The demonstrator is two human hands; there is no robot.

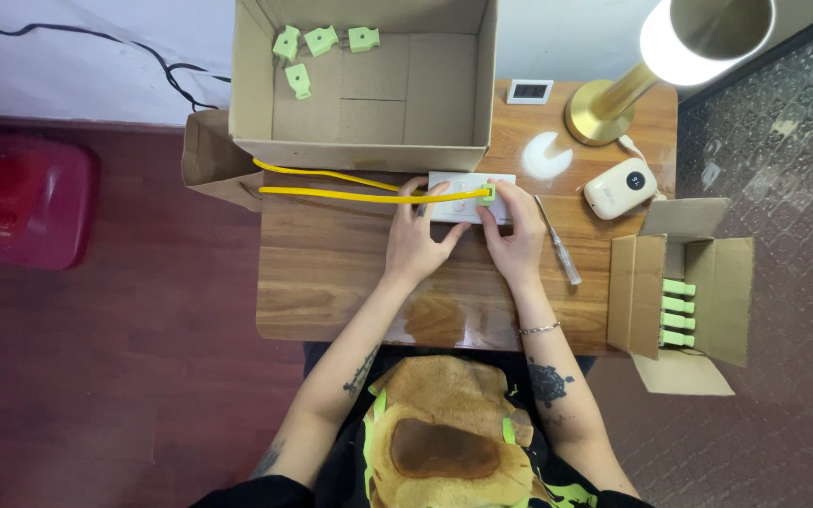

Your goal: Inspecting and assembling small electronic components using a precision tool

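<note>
Yellow cable [350,193] runs from the left of the frame to a white power strip [468,196] just above centre on the wooden table [331,273]. I see my left hand [416,240] pressing the strip flat, fingers spread, while my right hand [518,240] pinches a green plug [488,195] at it. By my reckoning four green plugs [317,52] in the big cardboard box [364,146] at upper centre are done, and several in the small box [677,320] at right remain.
</note>
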